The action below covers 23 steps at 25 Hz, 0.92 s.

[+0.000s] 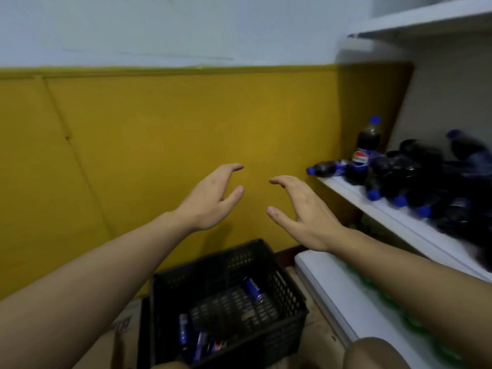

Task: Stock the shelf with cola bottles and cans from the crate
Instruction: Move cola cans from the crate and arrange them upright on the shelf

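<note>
A black perforated crate (292, 296) stands on the floor below my arms, with several blue cola cans (254, 288) lying in it. On the white shelf (372, 209) at the right, one cola bottle (366, 150) stands upright and several more lie in a pile (426, 182). My left hand (213, 198) and my right hand (300, 209) hover empty in front of the yellow wall, above the crate, palms facing each other with fingers loosely spread.
A lower white shelf (332, 288) holds green-capped bottles (412, 323). A higher shelf board (426, 20) runs across the top right. Cardboard (125, 331) lies on the floor left of the crate. My knees show at the bottom edge.
</note>
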Tool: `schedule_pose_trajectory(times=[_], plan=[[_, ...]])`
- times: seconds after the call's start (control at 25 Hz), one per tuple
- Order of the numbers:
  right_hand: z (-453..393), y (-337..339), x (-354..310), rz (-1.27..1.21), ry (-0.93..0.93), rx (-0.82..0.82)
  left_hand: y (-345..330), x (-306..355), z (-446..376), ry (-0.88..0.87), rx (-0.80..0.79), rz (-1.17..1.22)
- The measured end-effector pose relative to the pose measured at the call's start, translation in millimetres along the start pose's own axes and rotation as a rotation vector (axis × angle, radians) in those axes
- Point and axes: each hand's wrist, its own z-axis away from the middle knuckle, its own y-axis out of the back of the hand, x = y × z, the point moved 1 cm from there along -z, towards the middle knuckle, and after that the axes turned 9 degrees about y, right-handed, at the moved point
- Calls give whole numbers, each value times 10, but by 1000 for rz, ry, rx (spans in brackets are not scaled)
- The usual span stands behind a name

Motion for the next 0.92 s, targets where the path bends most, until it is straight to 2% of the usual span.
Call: schedule_pose_trajectory(times=[0.2, 0.32, 0.44, 0.6, 0.68, 0.76, 0.8, 0.92], plan=[[-88, -1152, 568, -162, -118, -173, -684, -893, 34, 255, -136, -32], [-59, -2007, 920, -242, -192, -310, -1366, -1567, 140, 436, -249, -11], [108, -3043, 1177, -294, -279, -567, -2194, -2225, 396, 629, -389, 37], [647, -4520, 1388, -364, -299, -917, -3350, -2995, 1044, 867, -547, 77], [962, -5081, 1422, -363, -296, -1059, -3844, -3254, 1469, 972, -712, 69], [1209, -5493, 1407, -347, -286, -1176, -4178, -3432, 1797, 978, -850, -21], [1314, -5664, 1391, -330, -271, -1254, -4287, -3502, 1901, 927, -889, -99], [1485, -6010, 1367, -264, -196, -1436, -4431, -3638, 1920, 812, -918, -342]])
